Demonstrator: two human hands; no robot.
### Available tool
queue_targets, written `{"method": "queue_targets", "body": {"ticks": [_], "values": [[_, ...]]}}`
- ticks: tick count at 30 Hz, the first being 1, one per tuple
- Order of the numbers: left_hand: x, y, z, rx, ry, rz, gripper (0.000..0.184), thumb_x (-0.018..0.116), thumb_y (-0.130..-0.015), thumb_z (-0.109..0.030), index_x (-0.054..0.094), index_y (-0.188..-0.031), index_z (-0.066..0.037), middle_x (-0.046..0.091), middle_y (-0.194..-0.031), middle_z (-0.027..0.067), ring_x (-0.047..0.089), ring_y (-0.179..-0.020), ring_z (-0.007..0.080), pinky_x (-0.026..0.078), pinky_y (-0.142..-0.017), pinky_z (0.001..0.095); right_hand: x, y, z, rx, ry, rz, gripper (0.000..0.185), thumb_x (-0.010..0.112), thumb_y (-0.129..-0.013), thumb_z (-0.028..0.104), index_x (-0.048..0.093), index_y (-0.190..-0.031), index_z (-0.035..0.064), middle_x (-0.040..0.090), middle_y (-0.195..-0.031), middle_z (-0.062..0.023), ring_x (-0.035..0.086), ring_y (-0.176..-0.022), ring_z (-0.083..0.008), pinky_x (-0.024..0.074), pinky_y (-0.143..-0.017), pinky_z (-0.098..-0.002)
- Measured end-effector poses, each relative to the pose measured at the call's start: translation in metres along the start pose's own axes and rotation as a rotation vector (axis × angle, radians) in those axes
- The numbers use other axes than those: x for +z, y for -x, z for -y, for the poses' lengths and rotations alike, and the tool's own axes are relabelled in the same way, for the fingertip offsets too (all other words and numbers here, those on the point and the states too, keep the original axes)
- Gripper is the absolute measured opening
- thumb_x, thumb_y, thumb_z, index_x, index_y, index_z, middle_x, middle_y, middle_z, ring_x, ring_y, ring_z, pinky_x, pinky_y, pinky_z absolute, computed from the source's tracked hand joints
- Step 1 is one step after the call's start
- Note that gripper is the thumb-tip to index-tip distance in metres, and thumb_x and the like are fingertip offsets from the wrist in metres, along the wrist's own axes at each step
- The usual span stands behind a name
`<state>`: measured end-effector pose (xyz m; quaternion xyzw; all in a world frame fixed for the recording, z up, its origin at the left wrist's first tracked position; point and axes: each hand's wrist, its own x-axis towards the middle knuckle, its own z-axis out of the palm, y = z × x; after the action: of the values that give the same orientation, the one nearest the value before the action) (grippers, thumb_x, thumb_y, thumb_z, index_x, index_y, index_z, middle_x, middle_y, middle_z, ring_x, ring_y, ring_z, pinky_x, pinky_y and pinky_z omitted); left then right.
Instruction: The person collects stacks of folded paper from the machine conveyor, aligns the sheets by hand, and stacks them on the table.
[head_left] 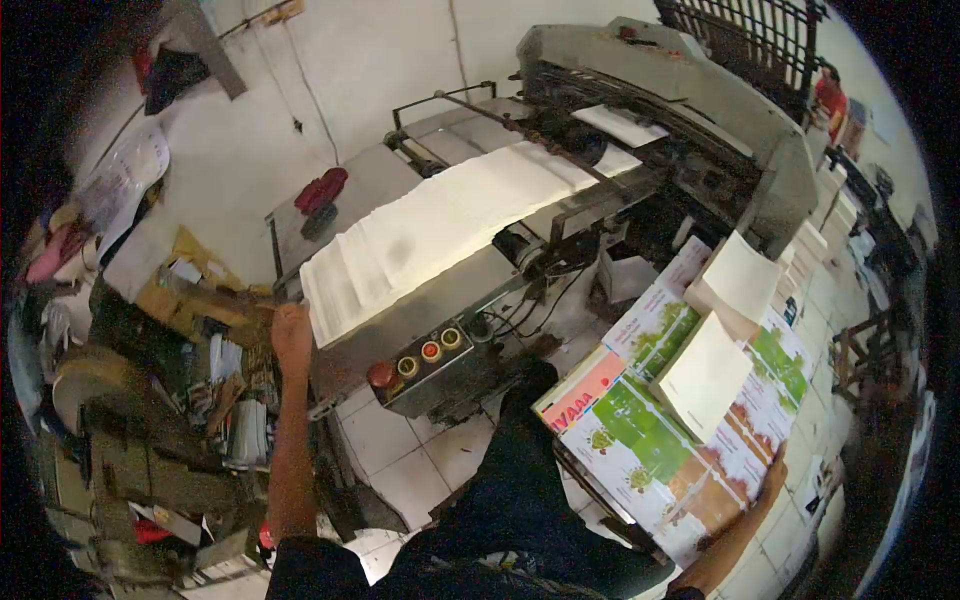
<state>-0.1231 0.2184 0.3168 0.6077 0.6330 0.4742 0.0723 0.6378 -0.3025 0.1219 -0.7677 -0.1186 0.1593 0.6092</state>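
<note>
My left hand (291, 338) is closed at the left end of the machine's feed table, beside a long fanned row of blank cream paper sheets (400, 250). What its fingers grip, if anything, is hidden. To the right, my right hand (768, 488) lies along the near right edge of a stand topped with colourful printed sheets (640, 440); its fingers show only partly and look stretched out. On those prints rest a small stack of cream pages (703, 378) and, farther back, another cream stack (735, 285).
The large grey machine (660, 80) fills the back. A control box (425, 365) with several buttons faces me. A dark red cloth (322, 190) lies on the metal table. Paper scraps (240, 430) clutter the left. A person in red (828, 105) is far right.
</note>
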Motion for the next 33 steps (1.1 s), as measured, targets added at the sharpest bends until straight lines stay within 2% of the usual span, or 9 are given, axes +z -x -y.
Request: {"method": "queue_targets", "body": {"ticks": [1, 7, 11, 12, 19, 21, 28, 31, 33], "values": [[0.011, -0.028, 0.028, -0.276, -0.166, 0.268, 0.048, 0.070, -0.089, -0.043, 0.065, -0.104, 0.001, 0.063, -0.083, 0.0125, 0.058, -0.077, 0.0174, 0.047, -0.070, 0.0384, 0.004, 0.008, 0.007, -0.008, 0.006, 0.002, 0.076, 0.053, -0.094, 0.065, 0.069, -0.117, -0.0053, 0.071, -0.099, -0.0141, 0.067, -0.086, -0.0207, 0.0541, -0.079, -0.0334], [0.035, -0.068, 0.035, -0.652, 0.213, 0.406, 0.060, 0.071, -0.087, -0.051, 0.064, -0.121, -0.002, 0.068, -0.102, 0.0122, 0.065, -0.089, 0.0265, 0.049, -0.077, 0.0415, -0.020, -0.016, -0.028, 0.094, 0.193, -0.203, 0.093, 0.051, -0.088, 0.075, 0.067, -0.112, -0.0131, 0.067, -0.107, -0.0284, 0.061, -0.099, -0.0358, 0.0482, -0.090, -0.0438], [0.037, -0.080, 0.038, -0.505, 0.408, 0.404, 0.071, 0.071, -0.089, -0.051, 0.056, -0.131, 0.004, 0.066, -0.120, 0.0165, 0.063, -0.113, 0.0253, 0.050, -0.092, 0.0387, -0.016, -0.023, -0.031, 0.111, 0.290, -0.271, 0.098, 0.049, -0.087, 0.079, 0.066, -0.109, -0.0152, 0.067, -0.108, -0.0318, 0.060, -0.100, -0.0411, 0.0472, -0.091, -0.0483], [0.044, -0.081, 0.037, -0.506, 0.674, 0.548, 0.072, 0.076, -0.087, -0.044, 0.053, -0.134, 0.005, 0.062, -0.129, 0.0165, 0.064, -0.110, 0.0256, 0.053, -0.090, 0.0390, -0.011, -0.017, -0.023, 0.102, 0.297, -0.273, 0.097, 0.049, -0.087, 0.078, 0.067, -0.108, -0.0148, 0.067, -0.106, -0.0310, 0.060, -0.099, -0.0400, 0.0474, -0.090, -0.0477], [0.098, -0.060, -0.010, -0.292, 0.612, 0.559, 0.082, 0.088, -0.077, -0.028, 0.044, -0.137, 0.007, 0.062, -0.127, 0.0183, 0.064, -0.110, 0.0261, 0.054, -0.090, 0.0393, 0.012, 0.008, 0.015, 0.060, 0.358, -0.246, 0.091, 0.051, -0.089, 0.075, 0.069, -0.104, -0.0120, 0.068, -0.098, -0.0249, 0.061, -0.090, -0.0326, 0.0485, -0.083, -0.0434], [0.115, -0.049, -0.030, 0.103, 0.291, 0.268, 0.084, 0.090, -0.073, -0.021, 0.041, -0.135, 0.006, 0.066, -0.117, 0.0178, 0.066, -0.105, 0.0251, 0.054, -0.089, 0.0385, 0.014, 0.012, 0.021, 0.049, 0.371, -0.245, 0.089, 0.051, -0.089, 0.075, 0.070, -0.103, -0.0113, 0.069, -0.096, -0.0232, 0.061, -0.087, -0.0305, 0.0488, -0.080, -0.0422], [0.130, -0.044, -0.068, 0.249, 0.424, 0.066, 0.085, 0.091, -0.072, -0.020, 0.041, -0.136, 0.003, 0.062, -0.125, 0.0187, 0.064, -0.109, 0.0258, 0.054, -0.090, 0.0391, 0.014, 0.021, 0.031, 0.031, 0.395, -0.246, 0.083, 0.053, -0.090, 0.072, 0.073, -0.098, -0.0085, 0.070, -0.087, -0.0172, 0.062, -0.078, -0.0231, 0.0498, -0.073, -0.0380], [0.147, -0.054, -0.054, -0.675, 1.166, 0.481, 0.071, 0.085, -0.081, -0.021, 0.049, -0.138, 0.000, 0.061, -0.129, 0.0166, 0.065, -0.110, 0.0246, 0.055, -0.092, 0.0359, 0.014, 0.022, 0.031, 0.032, 0.395, -0.249, 0.081, 0.053, -0.091, 0.071, 0.074, -0.096, -0.0073, 0.070, -0.083, -0.0146, 0.062, -0.074, -0.0199, 0.0503, -0.069, -0.0361], [0.152, -0.050, -0.057, -0.578, 1.069, 0.466, 0.069, 0.085, -0.080, -0.016, 0.050, -0.136, 0.003, 0.064, -0.125, 0.0141, 0.065, -0.111, 0.0255, 0.056, -0.093, 0.0354, 0.016, 0.019, 0.029, 0.028, 0.398, -0.292, 0.080, 0.053, -0.090, 0.072, 0.072, -0.085, -0.0066, 0.066, -0.076, -0.0127, 0.058, -0.070, -0.0190, 0.0477, -0.065, -0.0366]]}}
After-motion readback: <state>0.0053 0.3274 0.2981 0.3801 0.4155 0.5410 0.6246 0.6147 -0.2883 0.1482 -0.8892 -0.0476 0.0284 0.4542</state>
